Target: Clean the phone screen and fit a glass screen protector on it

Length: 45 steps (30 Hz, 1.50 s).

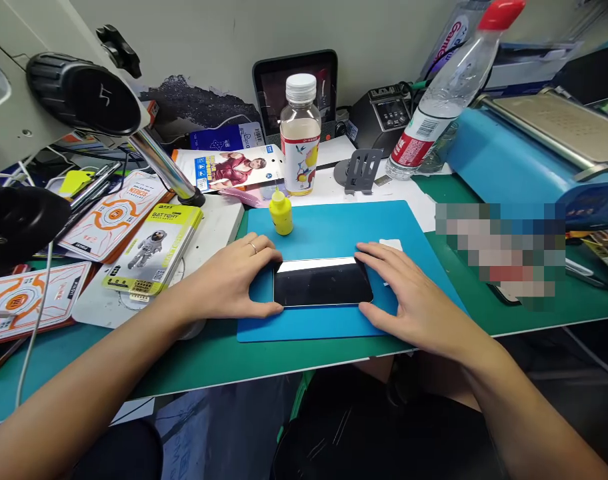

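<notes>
A smartphone [324, 285] with a dark, glossy screen lies face up and lengthwise on a blue mat [304, 325]. At its left end, my left hand [237, 277] grips the edges, thumb at the near corner and fingers at the far one. My right hand [409, 300] holds the opposite end in the same way. A small yellow bottle [281, 215] with a thin tip stands on the mat beyond my left hand. Partly covered by my right fingers is a small white piece [391, 245].
Battery boxes [157, 250] and screen boxes [117, 217] crowd the left under a metal stand pole [167, 168]. Behind the mat stand a drink bottle [301, 137], a phone holder [363, 171] and a red-capped bottle [431, 113]. A blue machine [519, 157] sits at right.
</notes>
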Tool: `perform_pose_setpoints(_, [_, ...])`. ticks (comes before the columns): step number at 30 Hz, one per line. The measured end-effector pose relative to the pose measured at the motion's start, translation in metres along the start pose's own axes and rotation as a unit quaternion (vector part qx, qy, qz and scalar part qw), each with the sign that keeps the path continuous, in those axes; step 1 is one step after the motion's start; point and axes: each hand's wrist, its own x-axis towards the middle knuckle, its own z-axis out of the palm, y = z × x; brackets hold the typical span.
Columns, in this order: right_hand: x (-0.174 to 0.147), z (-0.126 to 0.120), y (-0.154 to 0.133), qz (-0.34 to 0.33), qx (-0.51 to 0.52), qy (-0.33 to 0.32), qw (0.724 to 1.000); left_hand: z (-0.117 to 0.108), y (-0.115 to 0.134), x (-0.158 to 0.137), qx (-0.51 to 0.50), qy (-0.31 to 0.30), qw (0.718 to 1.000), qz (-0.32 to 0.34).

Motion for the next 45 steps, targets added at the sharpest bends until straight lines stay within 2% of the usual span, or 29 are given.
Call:
perform_pose_setpoints(13, [-0.0035,0.0006,0.0013,0.01,0.012,-0.007,1.0,0.0023,0.0004,0.0011,0.011,-0.003,1.0,0.005])
perform_pose_setpoints(27, [-0.0039,0.0002,0.006,0.023,0.038,-0.006,0.999,-0.0032,-0.0066,-0.0015,-0.046,-0.036,0.998,-0.009])
perform_pose_setpoints(45, [-0.0016,0.0034,0.0074,-0.001,0.006,0.005,1.0,0.0003,-0.0025,0.0,0.043,0.002,0.999,0.017])
